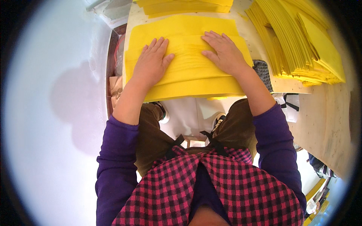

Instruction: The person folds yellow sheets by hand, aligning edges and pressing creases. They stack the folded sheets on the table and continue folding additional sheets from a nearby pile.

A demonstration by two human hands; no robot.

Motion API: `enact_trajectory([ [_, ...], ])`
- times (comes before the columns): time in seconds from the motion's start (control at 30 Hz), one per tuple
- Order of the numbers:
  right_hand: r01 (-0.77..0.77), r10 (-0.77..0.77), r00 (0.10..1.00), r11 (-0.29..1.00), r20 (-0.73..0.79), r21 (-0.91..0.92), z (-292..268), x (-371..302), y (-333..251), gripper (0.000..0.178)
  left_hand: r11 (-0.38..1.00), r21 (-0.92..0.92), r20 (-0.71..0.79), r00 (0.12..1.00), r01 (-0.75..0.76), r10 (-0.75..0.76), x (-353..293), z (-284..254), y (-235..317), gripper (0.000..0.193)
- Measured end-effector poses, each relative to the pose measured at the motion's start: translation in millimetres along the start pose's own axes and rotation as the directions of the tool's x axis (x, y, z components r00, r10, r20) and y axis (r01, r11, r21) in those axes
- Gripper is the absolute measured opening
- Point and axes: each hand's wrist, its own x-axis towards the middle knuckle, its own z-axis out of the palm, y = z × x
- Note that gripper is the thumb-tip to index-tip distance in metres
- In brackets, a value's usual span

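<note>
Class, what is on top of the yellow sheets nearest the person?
The left hand and right hand lie palm-down on the yellow sheets. What they cover cannot be seen.

Table (pixel 249 34) (wooden) | yellow sheets (pixel 186 67) | yellow stack (pixel 290 41), right | yellow pile (pixel 184 7), far

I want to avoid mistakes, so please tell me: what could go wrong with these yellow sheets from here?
1. The layered yellow sheets under the left hand and right hand have staggered edges; uneven pressure might shift them.
2. They cover the near edge of the wooden table, so pulling them could drag them off.
3. The uneven yellow sheet pile at the right might slide if bumped.
</note>
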Motion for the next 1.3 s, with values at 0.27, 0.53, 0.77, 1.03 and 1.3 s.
enact_trajectory([
  [0.27,0.000,-0.003,0.999,0.995,0.035,0.096,-17.0,26.1,-20.7,0.064,1.000,0.014,-0.030,1.000,-0.002,0.003,-0.7,4.3,-2.1,0.055],
  [0.53,-0.093,0.099,0.979,0.995,0.179,-0.046,17.1,51.6,-73.4,0.073,1.000,0.024,-0.042,0.999,-0.015,0.016,-2.5,5.9,-7.5,0.054],
  [0.77,-0.278,0.325,0.920,0.935,0.217,-0.222,4.5,9.5,-43.8,0.079,0.977,0.105,0.017,0.982,0.187,-0.190,-11.8,1.3,-14.6,0.063],
  [1.03,-0.349,0.409,0.896,0.890,0.172,-0.294,-3.4,-8.6,-28.8,0.080,0.918,0.179,0.044,0.930,0.353,-0.366,-25.9,-13.0,-28.5,0.068],
  [1.3,-0.374,0.427,0.891,0.883,0.156,-0.283,-5.0,-10.3,-31.0,0.082,0.948,0.268,-0.036,0.985,0.172,-0.168,9.3,-24.2,6.2,0.070],
])
